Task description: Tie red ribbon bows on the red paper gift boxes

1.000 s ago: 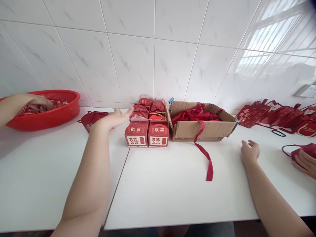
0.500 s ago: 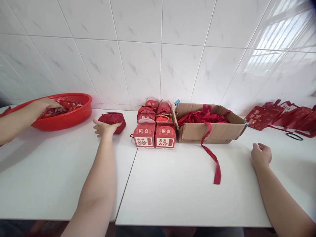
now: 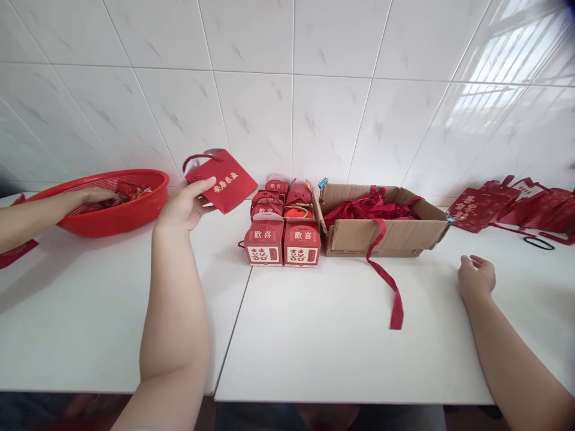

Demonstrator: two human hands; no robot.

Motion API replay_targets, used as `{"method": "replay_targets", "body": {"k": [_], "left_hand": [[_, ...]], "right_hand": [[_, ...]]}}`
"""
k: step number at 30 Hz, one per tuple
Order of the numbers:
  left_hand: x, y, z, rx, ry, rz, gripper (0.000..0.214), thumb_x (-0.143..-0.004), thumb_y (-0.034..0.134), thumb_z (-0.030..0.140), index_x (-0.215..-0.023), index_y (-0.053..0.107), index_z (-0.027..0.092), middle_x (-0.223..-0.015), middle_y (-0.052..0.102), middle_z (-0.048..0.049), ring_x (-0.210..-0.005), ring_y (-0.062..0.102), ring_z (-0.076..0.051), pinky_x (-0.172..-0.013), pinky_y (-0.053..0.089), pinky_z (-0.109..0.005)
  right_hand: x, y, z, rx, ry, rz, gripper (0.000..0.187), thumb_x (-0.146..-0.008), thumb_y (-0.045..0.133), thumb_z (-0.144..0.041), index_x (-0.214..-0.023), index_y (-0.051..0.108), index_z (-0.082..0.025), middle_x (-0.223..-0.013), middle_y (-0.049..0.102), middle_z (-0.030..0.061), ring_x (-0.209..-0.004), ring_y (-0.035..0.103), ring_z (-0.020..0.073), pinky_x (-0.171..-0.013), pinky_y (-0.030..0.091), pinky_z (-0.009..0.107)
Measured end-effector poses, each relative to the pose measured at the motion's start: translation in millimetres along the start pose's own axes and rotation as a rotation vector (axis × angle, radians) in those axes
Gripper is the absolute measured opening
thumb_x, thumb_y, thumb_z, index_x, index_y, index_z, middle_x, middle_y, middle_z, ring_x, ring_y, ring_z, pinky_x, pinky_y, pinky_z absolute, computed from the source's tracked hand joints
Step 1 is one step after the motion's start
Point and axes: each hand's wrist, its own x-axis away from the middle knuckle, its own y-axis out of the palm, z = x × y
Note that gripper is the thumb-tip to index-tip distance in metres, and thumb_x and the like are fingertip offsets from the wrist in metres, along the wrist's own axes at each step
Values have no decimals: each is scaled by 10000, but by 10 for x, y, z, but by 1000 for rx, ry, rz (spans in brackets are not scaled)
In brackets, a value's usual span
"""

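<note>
Your left hand (image 3: 183,206) grips the red gift box (image 3: 237,188) (probably light, crushable card); its rope handle (image 3: 197,158) looks safest.

Basket (image 3: 121,218) far L on tbl (image 3: 341,335); packet (image 3: 231,182) in L hand (image 3: 184,203), btwn basket & boxes (image 3: 264,246); carton (image 3: 381,237) just R of boxes, ribbons (image 3: 372,206) in it; wall (image 3: 251,108) behind.

On my head feed, the left hand (image 3: 183,206) holds a red handled box (image 3: 236,185) at ten o'clock. At nine, a co-worker's hand (image 3: 92,196) reaches into a red basket (image 3: 123,220). Printed boxes (image 3: 263,240) stand mid-view; I see ribbons (image 3: 372,206) filling a carton (image 3: 375,240) at three, the curled right hand (image 3: 477,275) just beyond.
</note>
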Motion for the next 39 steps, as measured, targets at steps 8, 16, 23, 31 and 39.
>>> {"method": "replay_targets", "body": {"k": [8,16,23,31,39], "left_hand": [[227,476,372,1,36,-447,582,-754,677,433,-1275,508,236,-1185,623,-57,-1100,583,-282,-799,530,-307],[438,1027,469,-146,-16,-817,708,-672,790,398,-1271,433,276,-1227,601,-69,-1097,604,-288,-817,565,-365],[517,1366,349,-74,36,-1145,898,-635,819,334,-1352,280,308,-1285,545,-90,-1132,585,-261,-864,547,-359],[466,1439,209,-709,161,-985,935,-699,689,516,-1472,192,341,-1501,306,-78,-1272,433,-310,-958,432,-373],[492,1403,315,-838,169,-985,432,-750,603,496,-1119,556,278,-1124,609,-40,-925,583,-247,-672,434,-299]], "right_hand": [[82,-50,-120,-53,77,-34,380,-821,567,-361,-1143,566,-158,-1100,591,96,-912,562,206,-849,436,379],[93,-47,-120,-77,77,-64,374,-899,567,-345,-1219,536,-155,-1213,561,94,-1047,574,215,-897,486,438],[102,-49,-129,-115,68,-74,368,-897,561,-362,-1201,538,-156,-1207,553,91,-1034,565,212,-887,478,428],[107,-54,-150,-140,60,-55,405,-782,548,-358,-1137,550,-164,-1154,551,93,-972,537,218,-868,413,370],[39,-4,-75,-144,62,-73,446,-766,545,-388,-1160,530,-180,-1169,542,81,-889,545,188,-801,438,357]]}}
